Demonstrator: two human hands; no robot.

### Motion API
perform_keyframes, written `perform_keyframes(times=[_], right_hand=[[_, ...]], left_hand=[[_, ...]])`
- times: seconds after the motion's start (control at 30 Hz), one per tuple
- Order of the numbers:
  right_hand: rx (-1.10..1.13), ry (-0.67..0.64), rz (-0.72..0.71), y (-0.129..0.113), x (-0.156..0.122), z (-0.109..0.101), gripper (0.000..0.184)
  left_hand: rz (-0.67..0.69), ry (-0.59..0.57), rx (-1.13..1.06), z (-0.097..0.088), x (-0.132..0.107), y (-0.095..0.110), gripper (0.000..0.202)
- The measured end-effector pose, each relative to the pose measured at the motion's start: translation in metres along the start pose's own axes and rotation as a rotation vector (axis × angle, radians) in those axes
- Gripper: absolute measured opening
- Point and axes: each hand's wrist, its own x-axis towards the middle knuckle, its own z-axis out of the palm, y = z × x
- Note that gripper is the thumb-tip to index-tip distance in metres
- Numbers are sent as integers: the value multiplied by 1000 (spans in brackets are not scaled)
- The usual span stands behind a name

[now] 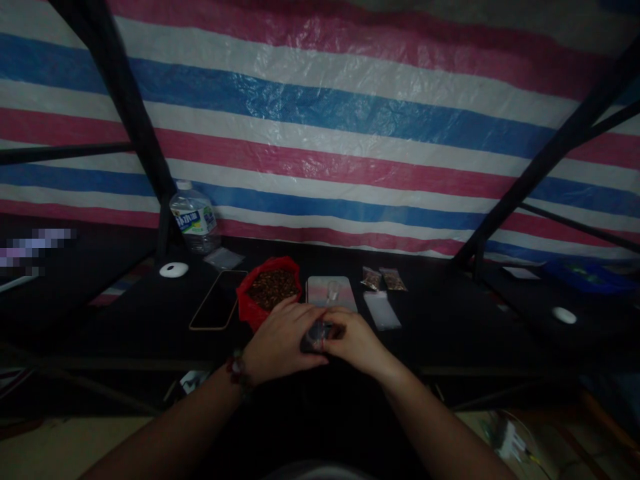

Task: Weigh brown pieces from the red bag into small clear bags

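My left hand [283, 340], with a beaded bracelet at its wrist, is closed around one side of a small clear plastic bag [315, 337]. From the other side my right hand [357, 340] pinches the same bag near its edge. What the bag contains is too dark to make out. Just beyond my left hand sits a red bag [243, 303], rolled open and full of small brown seed-like pieces [273, 288]. Behind my hands lies a flat pale scale-like device [315, 287] with a small clear cup [333, 291] on it.
Two small filled bags [393, 279] and a flat clear bag [383, 311] lie to the right. On the left are a phone [219, 301], a water bottle [194, 217] and a white rounded object [174, 269]. Dark metal posts [525, 173] frame a striped plastic sheet [325, 120].
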Motion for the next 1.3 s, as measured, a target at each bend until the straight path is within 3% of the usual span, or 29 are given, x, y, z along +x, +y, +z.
perform_keyframes(times=[0.17, 0.3, 0.4, 0.5, 0.57, 0.63, 0.77, 0.9, 1.0, 1.07, 1.2, 1.3], right_hand=[[-27, -15, 16, 0, -1, 4, 30], [48, 4, -98, 3, 2, -4, 19], [-76, 209, -92, 18, 13, -19, 25], [-348, 361, -17, 41, 30, -32, 49], [-487, 331, 20, 54, 42, -35, 58], [-560, 234, 45, 63, 53, -34, 52], [-543, 96, 52, 64, 69, -27, 37], [-424, 76, -24, 51, 89, -13, 38], [-301, 13, -63, 39, 108, 5, 53], [-289, -58, -47, 33, 122, 20, 56], [-640, -167, -66, 24, 145, 43, 33], [-862, -220, -135, 23, 157, 53, 23]], left_hand=[[-40, 7, 24, 0, 1, 1, 63], [-63, 48, 38, -5, 1, -2, 50], [-126, 170, 53, -18, 0, -13, 48], [-239, 341, 74, -36, -2, -32, 42], [-364, 451, 104, -49, -5, -46, 42], [-508, 496, 130, -62, -9, -61, 42], [-678, 340, 150, -81, -24, -89, 46], [-697, 237, 86, -82, -33, -114, 45], [-721, 300, -59, -70, -33, -129, 46], [-725, 358, -271, -58, -30, -135, 47], [-688, 506, -808, -37, -26, -143, 40], [-683, 523, -1044, -27, -24, -146, 32]])
